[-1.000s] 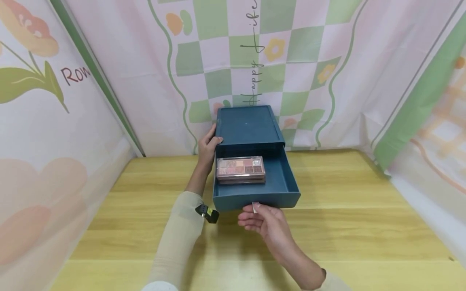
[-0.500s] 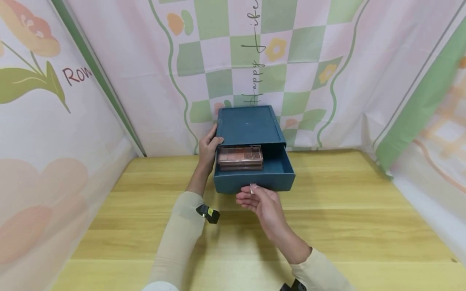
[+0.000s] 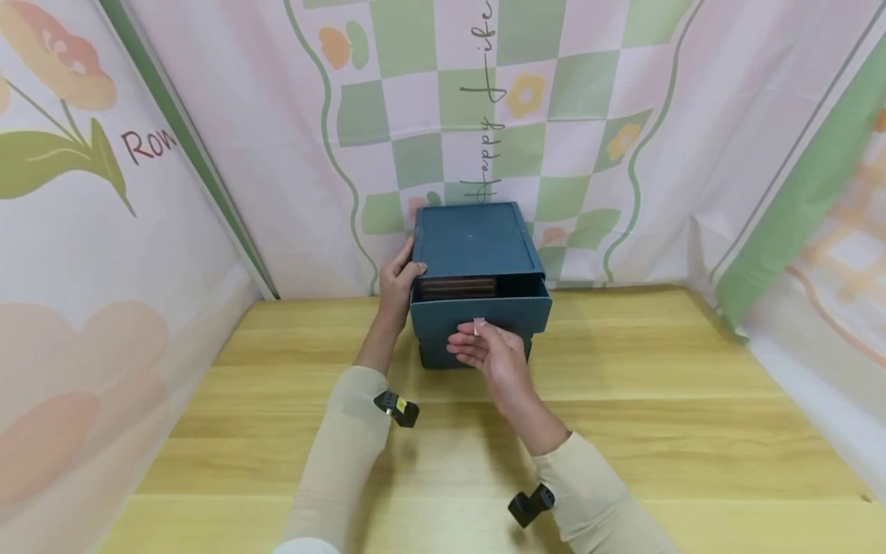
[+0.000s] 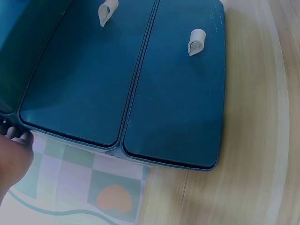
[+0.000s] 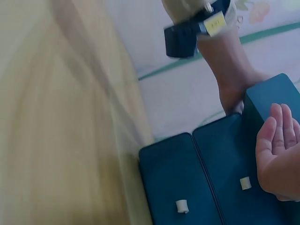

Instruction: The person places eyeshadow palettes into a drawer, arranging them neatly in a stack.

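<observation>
A dark blue drawer cabinet (image 3: pixel 477 238) stands against the back cloth, its top drawer (image 3: pixel 443 312) pulled partway out. Inside that drawer, mostly shaded by the cabinet top, lie stacked eyeshadow palettes (image 3: pixel 457 288). My right hand (image 3: pixel 505 369) pinches the white pull tab (image 3: pixel 479 326) on the drawer's front between thumb and fingers. At the cabinet's left side, my left hand (image 3: pixel 396 288) holds the front corner, thumb on the top edge and fingers along the side. Two lower drawer fronts (image 4: pixel 178 103) sit flush, each with a white loop tab (image 4: pixel 196 41).
A wood-grain table (image 3: pixel 657 431) carries the cabinet. Printed cloth (image 3: pixel 298 154) hangs behind it and at both sides. A small black camera (image 3: pixel 397 408) is on the left sleeve, another black camera (image 3: pixel 531 505) on the right one.
The top drawer has slid inward, away from me, with my right hand following on its tab. The palettes have gone mostly under the cabinet top. My left hand has stayed in place.
</observation>
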Demonstrator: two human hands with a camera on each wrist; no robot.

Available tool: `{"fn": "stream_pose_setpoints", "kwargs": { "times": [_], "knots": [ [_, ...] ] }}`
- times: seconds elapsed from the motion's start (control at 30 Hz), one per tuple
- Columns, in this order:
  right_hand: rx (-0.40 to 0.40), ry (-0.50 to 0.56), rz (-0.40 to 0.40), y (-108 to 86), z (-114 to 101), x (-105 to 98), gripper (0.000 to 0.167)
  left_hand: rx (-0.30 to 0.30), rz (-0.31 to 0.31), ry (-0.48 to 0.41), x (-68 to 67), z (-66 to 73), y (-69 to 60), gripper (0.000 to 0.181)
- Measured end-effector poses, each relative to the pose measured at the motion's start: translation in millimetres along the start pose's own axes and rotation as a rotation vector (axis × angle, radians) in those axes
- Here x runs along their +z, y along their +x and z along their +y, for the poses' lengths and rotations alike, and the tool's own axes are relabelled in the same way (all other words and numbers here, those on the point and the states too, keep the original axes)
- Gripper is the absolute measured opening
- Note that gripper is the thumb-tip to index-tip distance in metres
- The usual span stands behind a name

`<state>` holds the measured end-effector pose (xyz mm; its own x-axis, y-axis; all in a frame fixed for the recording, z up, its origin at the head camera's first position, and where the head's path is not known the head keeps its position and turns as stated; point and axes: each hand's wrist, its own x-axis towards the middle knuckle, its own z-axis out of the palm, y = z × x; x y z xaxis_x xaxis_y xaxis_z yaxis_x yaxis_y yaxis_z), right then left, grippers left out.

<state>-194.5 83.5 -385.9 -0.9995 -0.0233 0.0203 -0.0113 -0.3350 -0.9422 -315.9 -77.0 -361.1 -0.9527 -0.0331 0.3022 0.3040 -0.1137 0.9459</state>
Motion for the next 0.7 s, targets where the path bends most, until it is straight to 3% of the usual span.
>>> {"fn": "stream_pose_setpoints", "kwargs": {
  "times": [0.43,0.63,0.7],
  "knots": [
    [0.020,-0.032,-0.023,43.4,-7,-9,0.040,0.009,-0.011,0.028,3.4,-2.5,2.7,0.071],
    [0.030,-0.112,-0.167,43.3,-6,-23,0.050,0.002,-0.021,0.025,-0.8,-6.4,-0.3,0.069],
    [0.015,-0.165,-0.231,40.6,-3,-32,0.056,0.000,-0.022,0.037,-6.0,-8.9,-3.1,0.059]
  ]
}}
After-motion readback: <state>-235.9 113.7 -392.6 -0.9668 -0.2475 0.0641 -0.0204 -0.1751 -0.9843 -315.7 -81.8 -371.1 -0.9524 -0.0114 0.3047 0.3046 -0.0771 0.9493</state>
